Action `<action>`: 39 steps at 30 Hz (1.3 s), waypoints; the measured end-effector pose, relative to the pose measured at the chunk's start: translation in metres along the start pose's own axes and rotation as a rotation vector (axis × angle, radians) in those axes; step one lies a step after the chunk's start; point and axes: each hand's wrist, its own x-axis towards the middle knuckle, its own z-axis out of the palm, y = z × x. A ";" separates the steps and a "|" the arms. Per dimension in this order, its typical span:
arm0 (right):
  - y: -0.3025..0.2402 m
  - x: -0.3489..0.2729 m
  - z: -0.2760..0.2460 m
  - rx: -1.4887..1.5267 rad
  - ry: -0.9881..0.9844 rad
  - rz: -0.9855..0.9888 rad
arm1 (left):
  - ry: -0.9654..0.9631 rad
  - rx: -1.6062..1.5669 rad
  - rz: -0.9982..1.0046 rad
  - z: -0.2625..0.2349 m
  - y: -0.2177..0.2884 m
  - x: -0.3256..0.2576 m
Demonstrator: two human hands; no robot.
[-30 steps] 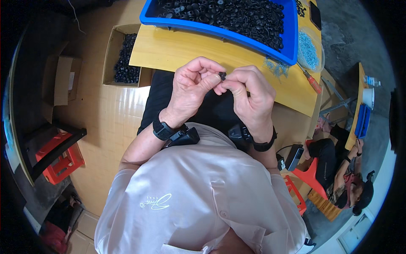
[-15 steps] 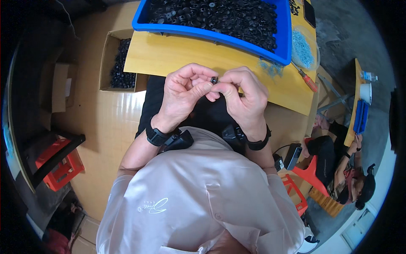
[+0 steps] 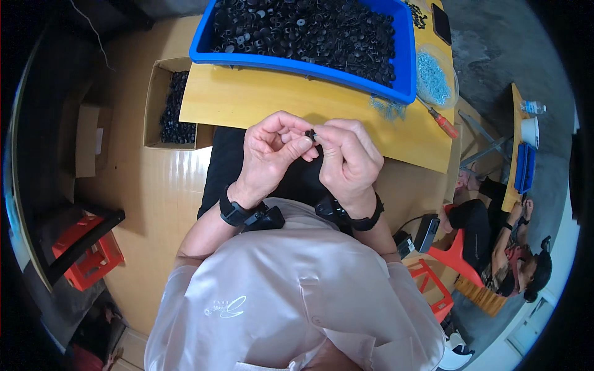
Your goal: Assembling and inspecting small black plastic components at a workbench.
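Close in front of my body, over my lap by the yellow table's near edge, both hands meet at a small black plastic part (image 3: 310, 133). My left hand (image 3: 266, 157) pinches this part between thumb and forefinger, its other fingers curled loosely behind. From the other side, the thumb and forefinger of my right hand (image 3: 352, 162) press together against the part. A tiny pale bit shows at those right fingertips, too small to name. Beyond my hands, a blue tray (image 3: 303, 69) heaped with small black plastic pieces (image 3: 309, 34) stands on the yellow table (image 3: 247, 96).
Right of the tray are a clear bowl (image 3: 455, 93) of tiny light-blue pieces, a red-handled screwdriver (image 3: 443, 123) and a phone (image 3: 441, 25). A cardboard box (image 3: 150, 111) of black pieces stands at left. Red stools (image 3: 93, 253) flank me; another person (image 3: 520, 266) sits far right.
The picture has shifted, so tray and hands appear lower. My right fingers have turned slightly at the black part, and a pale bit shows there. My left hand keeps its pinch.
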 end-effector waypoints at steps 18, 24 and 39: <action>0.080 0.095 -0.011 -0.549 -0.326 0.041 | 0.176 -0.322 -0.029 -0.037 0.004 0.022; 0.104 0.119 0.011 -0.655 -0.623 0.060 | 0.212 -0.308 -0.033 -0.047 0.004 0.026; 0.064 0.097 -0.001 -0.156 -0.283 0.095 | 0.195 -0.341 -0.021 -0.043 0.003 0.027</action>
